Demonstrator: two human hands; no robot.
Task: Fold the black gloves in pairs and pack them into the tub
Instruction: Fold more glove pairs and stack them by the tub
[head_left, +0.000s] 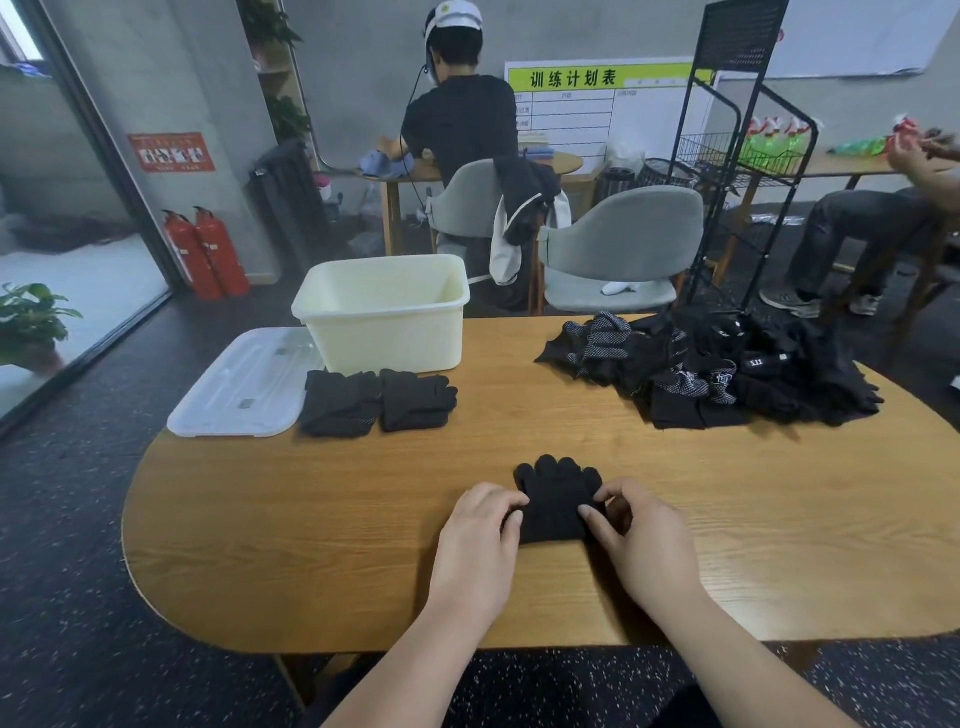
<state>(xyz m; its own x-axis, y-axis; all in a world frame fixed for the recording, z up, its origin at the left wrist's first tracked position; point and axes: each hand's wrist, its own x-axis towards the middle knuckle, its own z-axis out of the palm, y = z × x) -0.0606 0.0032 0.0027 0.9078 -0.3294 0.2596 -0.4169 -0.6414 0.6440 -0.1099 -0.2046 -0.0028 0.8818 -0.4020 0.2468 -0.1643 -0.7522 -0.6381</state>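
A black glove (554, 493) lies flat on the wooden table (311, 519) near its front edge, fingers pointing away from me. My left hand (480, 535) pinches its left edge and my right hand (636, 535) pinches its right edge. Two folded black glove pairs (376, 401) lie side by side in front of the cream tub (387, 317), which stands at the table's far edge and looks empty. A heap of loose black gloves (717, 374) covers the far right of the table.
The tub's translucent white lid (239, 387) lies flat left of the folded pairs. Grey chairs (618, 244) and a black wire rack (737, 156) stand behind the table. One person sits beyond with their back turned, another at the far right.
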